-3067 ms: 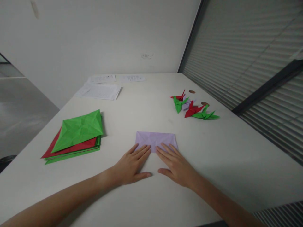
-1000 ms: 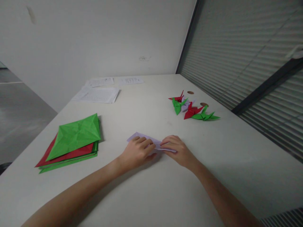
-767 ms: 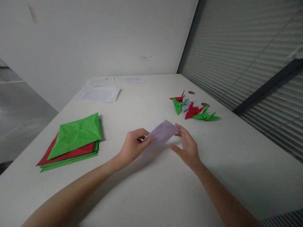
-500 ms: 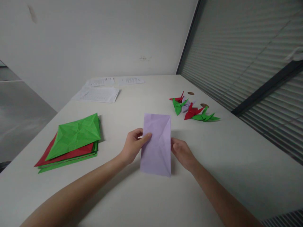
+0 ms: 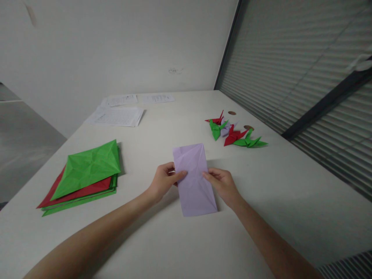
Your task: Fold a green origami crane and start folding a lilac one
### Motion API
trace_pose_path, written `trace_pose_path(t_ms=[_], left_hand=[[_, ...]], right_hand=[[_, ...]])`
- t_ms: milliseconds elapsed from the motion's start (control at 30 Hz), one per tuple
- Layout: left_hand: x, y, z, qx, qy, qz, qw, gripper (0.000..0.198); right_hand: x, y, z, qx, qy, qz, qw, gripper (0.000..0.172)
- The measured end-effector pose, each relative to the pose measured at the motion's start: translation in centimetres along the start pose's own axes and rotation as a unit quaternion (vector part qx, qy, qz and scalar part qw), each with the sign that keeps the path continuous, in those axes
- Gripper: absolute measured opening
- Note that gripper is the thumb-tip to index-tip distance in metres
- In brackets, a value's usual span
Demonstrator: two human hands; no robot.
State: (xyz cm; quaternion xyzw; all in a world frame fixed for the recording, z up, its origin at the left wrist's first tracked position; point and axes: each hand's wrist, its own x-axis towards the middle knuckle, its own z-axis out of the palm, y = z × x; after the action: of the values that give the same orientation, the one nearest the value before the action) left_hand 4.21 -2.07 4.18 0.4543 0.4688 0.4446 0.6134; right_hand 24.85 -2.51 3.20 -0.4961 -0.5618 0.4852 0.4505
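Note:
A creased sheet of lilac origami paper [image 5: 194, 193], folded to a tall rectangle, is held up between both hands over the table. My left hand [image 5: 166, 179] pinches its left edge, thumb on the near face and fingers behind. On the opposite edge my right hand [image 5: 222, 182] grips likewise, its thumb lying on the front. Fold lines run across the paper, which leans a little to the left at the top. The fingers behind the sheet are partly hidden.
Left on the white table [image 5: 139, 240] lies a stack of creased green paper [image 5: 90, 164] and red paper [image 5: 87, 190]. Several folded cranes, including a red crane [image 5: 232, 136] and a green crane [image 5: 251, 142], sit at the right. Printed sheets [image 5: 119, 117] lie farther back; blinds [image 5: 290, 69] border the right side.
My right thumb has come onto the front of the lilac paper, so that hand now grips the edge. The sheet has turned, its top tilting left. The view has shifted slightly.

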Motion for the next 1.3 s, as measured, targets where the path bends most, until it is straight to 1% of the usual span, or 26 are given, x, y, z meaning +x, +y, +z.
trace_pose_path(t_ms=[167,400,567,700,800,933,1100,1233,1300], left_hand=[[0.1,-0.2,-0.1,0.0,0.0,-0.007,1.0,0.045],[-0.1,-0.1,0.0,-0.005,-0.014,-0.009,1.0,0.045],[0.3,-0.7,-0.2,-0.002,-0.05,-0.022,0.998,0.046],[0.5,-1.2,-0.3,0.004,-0.044,-0.008,0.999,0.047],[0.6,-1.3,-0.4,0.021,-0.052,0.0,0.998,0.046],[0.6,-1.3,-0.4,0.032,-0.053,0.015,0.998,0.047],[0.4,-1.0,-0.5,0.041,-0.064,0.001,0.997,0.044],[0.1,-0.9,-0.4,0.038,-0.102,-0.007,0.994,0.043],[0.2,-1.1,-0.4,0.031,-0.102,-0.005,0.994,0.045]], right_hand=[[0.0,0.1,0.0,-0.015,0.0,-0.005,1.0,0.035],[0.0,0.2,0.0,-0.007,0.0,-0.002,1.0,0.034],[0.2,0.5,-0.1,0.003,0.05,-0.001,0.999,0.032],[0.3,0.7,-0.2,0.006,0.075,-0.001,0.997,0.033],[0.3,0.8,-0.2,0.015,0.087,0.007,0.996,0.035],[0.3,0.7,-0.2,0.017,0.087,0.009,0.996,0.036],[0.3,0.7,-0.2,0.015,0.085,0.006,0.996,0.035],[0.2,0.8,0.2,-0.001,0.06,0.004,0.998,0.036],[0.1,0.8,0.3,-0.002,0.043,0.004,0.999,0.036]])
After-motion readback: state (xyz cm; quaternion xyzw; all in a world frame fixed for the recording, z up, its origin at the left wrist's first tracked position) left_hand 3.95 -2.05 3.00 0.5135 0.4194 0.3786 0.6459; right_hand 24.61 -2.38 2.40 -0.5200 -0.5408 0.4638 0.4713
